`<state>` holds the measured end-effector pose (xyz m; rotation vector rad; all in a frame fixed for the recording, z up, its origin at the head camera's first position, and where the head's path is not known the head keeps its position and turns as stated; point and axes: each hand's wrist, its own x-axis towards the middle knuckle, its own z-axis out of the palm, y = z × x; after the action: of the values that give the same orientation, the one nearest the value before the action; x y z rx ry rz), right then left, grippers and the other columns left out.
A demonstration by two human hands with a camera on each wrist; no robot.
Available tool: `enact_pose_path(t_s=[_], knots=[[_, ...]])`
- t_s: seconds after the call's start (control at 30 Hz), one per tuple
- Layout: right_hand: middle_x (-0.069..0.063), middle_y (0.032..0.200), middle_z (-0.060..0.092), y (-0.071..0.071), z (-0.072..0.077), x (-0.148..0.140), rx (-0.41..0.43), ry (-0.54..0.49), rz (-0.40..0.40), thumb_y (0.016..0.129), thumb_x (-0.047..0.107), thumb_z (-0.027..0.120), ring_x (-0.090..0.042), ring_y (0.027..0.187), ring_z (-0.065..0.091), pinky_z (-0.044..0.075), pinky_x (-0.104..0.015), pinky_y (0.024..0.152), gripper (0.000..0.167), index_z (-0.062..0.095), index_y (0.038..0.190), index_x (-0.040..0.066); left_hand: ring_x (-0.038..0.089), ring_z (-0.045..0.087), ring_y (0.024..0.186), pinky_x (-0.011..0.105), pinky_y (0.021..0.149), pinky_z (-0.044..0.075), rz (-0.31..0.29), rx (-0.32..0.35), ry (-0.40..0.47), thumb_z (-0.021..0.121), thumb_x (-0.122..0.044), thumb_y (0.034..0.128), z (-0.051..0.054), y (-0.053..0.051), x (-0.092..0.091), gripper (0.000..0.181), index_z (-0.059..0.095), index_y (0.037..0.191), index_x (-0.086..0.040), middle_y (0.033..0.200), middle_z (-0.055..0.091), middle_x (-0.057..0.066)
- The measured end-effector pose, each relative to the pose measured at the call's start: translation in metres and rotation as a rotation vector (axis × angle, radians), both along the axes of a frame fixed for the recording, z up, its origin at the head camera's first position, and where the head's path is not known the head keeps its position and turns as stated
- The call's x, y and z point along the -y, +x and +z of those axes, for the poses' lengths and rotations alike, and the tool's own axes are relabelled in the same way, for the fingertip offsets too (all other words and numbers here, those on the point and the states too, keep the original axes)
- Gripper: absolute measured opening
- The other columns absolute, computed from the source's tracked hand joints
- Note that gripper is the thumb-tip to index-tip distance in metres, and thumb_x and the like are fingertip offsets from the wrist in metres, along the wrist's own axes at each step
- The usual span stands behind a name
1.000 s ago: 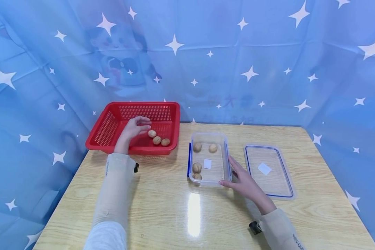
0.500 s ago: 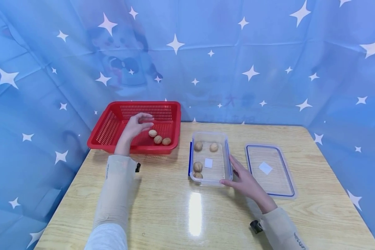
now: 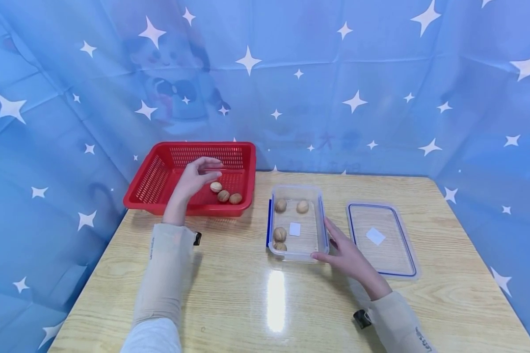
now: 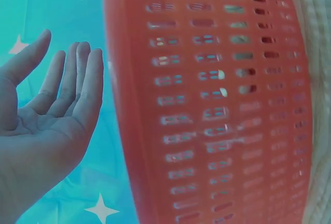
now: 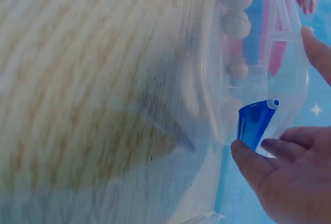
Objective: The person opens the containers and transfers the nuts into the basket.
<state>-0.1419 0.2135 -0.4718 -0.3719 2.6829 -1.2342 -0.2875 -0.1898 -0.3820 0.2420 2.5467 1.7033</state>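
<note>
In the head view my left hand hovers over the red plastic basket, fingers loosely bent with the thumb apart. Its palm faces up and looks bare in the left wrist view. Several walnuts lie in the basket just right of the hand. My right hand touches the near right corner of a clear plastic container, thumb and forefinger spread straight along its walls. Walnuts lie inside the container, several along its left side and far right. A blue latch shows by the right fingers in the right wrist view.
A clear lid with a blue seal lies flat on the table to the right of the container. The wooden table reaches back to a blue starry curtain.
My left hand has shifted slightly up and to the right over the basket. My right hand stays at the container, and the walnuts lie as before.
</note>
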Motion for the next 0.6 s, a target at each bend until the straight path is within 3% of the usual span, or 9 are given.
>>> enact_pose_path(t_s=[0.33, 0.6], knots=[[-0.025, 0.166, 0.008, -0.001, -0.001, -0.001, -0.007, -0.011, 0.009, 0.088, 0.037, 0.075, -0.048, 0.148, 0.022, 0.033, -0.055, 0.115, 0.104, 0.008, 0.16, 0.004, 0.033, 0.059, 0.124, 0.033, 0.101, 0.052, -0.071, -0.032, 0.051, 0.064, -0.013, 0.0966, 0.007, 0.012, -0.017, 0.039, 0.056, 0.133, -0.004, 0.137, 0.058, 0.017], [-0.025, 0.166, 0.008, -0.001, -0.002, -0.001, -0.001, -0.016, 0.007, 0.088, 0.038, 0.075, -0.048, 0.148, 0.022, 0.033, -0.055, 0.115, 0.104, 0.007, 0.16, 0.004, 0.031, 0.062, 0.12, 0.048, 0.102, 0.053, -0.118, -0.056, 0.041, 0.07, -0.016, 0.0922, 0.007, 0.027, -0.032, 0.041, 0.058, 0.131, -0.01, 0.135, 0.059, 0.015]])
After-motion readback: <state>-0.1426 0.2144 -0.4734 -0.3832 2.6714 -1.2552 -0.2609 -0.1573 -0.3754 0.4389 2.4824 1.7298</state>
